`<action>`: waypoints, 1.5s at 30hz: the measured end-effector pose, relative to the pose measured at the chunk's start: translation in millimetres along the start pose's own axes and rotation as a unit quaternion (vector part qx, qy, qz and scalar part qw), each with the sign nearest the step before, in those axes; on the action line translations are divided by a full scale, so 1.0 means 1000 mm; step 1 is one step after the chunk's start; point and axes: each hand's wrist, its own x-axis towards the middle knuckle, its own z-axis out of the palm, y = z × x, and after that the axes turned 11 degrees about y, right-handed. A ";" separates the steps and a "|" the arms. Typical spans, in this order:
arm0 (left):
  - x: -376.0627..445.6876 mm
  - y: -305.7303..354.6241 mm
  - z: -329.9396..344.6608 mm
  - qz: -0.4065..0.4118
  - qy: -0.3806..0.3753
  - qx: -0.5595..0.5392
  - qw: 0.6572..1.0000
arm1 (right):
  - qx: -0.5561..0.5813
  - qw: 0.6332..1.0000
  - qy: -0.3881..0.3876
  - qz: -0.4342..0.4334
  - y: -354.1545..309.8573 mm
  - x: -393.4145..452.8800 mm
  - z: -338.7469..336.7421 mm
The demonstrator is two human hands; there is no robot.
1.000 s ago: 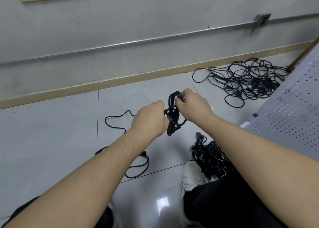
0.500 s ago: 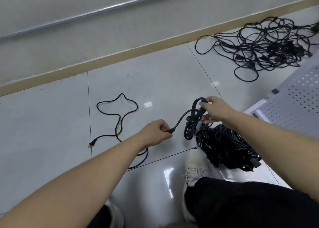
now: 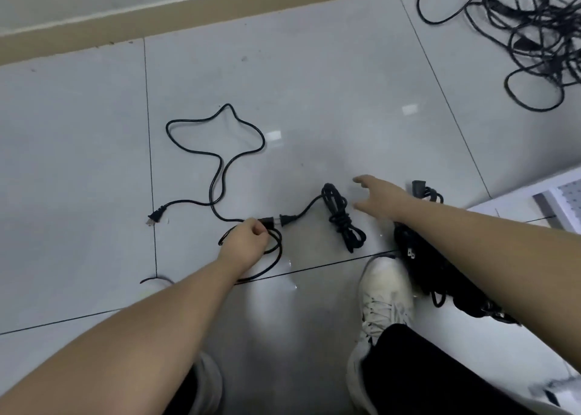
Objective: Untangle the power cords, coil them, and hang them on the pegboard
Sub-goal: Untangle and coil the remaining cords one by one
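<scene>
The left hand (image 3: pixel 248 241) curls low over the grey floor tiles (image 3: pixel 314 84), pinching the connector end of a loose black cord (image 3: pixel 217 160); its fingertips are turned under and hard to make out. The right hand (image 3: pixel 382 199) hovers with fingers spread and holds nothing. A coiled cord (image 3: pixel 341 218), wrapped tight round its own middle, lies on the floor at 9 o'clock from the right hand, just beside it, its plug (image 3: pixel 287 219) trailing toward the left hand's knuckles. The loose cord snakes away toward 11 o'clock from the left hand, ending in a two-pin plug (image 3: pixel 156 217) at 9 o'clock. The right forearm hides much of a dark heap of bundled cords (image 3: pixel 418 257) by a white lace-up shoe (image 3: pixel 385 292). At 1 o'clock, a tangled mass of cords (image 3: pixel 534 28) is cut off by the frame. A perforated white board (image 3: pixel 569 194) shows only its corner at 3 o'clock.
</scene>
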 end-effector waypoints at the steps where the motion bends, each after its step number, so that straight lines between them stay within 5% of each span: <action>1: 0.003 -0.009 -0.002 0.000 0.013 0.005 1.000 | -0.016 1.000 0.019 -0.012 -0.008 0.002 0.005; 5: 0.019 -0.035 -0.010 -0.003 0.100 0.051 0.994 | -0.032 0.993 0.069 -0.092 -0.043 0.005 0.026; 8: 0.032 -0.051 -0.016 0.002 0.123 0.100 0.987 | -0.066 0.985 0.011 -0.159 -0.072 0.004 0.042; 12: 0.049 -0.066 -0.017 0.013 0.096 0.057 0.994 | -0.122 0.969 -0.063 -0.207 -0.108 0.012 0.071; 17: 0.065 -0.075 -0.019 0.163 0.005 0.195 0.967 | -0.172 0.956 -0.105 -0.212 -0.142 0.038 0.119; 23: 0.060 -0.083 -0.025 0.068 0.061 0.050 0.995 | -0.193 0.959 -0.073 -0.196 -0.155 0.042 0.143; 28: 0.044 -0.061 -0.081 0.011 0.000 -0.143 0.990 | -0.033 0.991 -0.052 -0.118 -0.159 0.022 0.094; 32: 0.009 -0.012 -0.146 0.055 -0.003 -0.230 0.972 | -0.022 0.995 -0.037 -0.095 -0.161 -0.015 0.028; 35: -0.035 0.034 -0.191 0.105 0.025 -0.220 0.970 | -0.026 0.987 0.013 -0.160 -0.178 -0.059 -0.021; 40: -0.110 0.077 -0.242 0.220 0.080 -0.171 0.957 | 0.237 0.936 0.091 -0.245 -0.213 -0.146 -0.078; 43: -0.159 0.091 -0.261 0.271 0.094 -0.129 0.949 | 0.059 0.924 0.249 -0.285 -0.219 -0.186 -0.101; 45: -0.187 0.098 -0.266 0.291 0.098 -0.118 0.945 | -0.006 0.918 0.217 -0.331 -0.222 -0.210 -0.109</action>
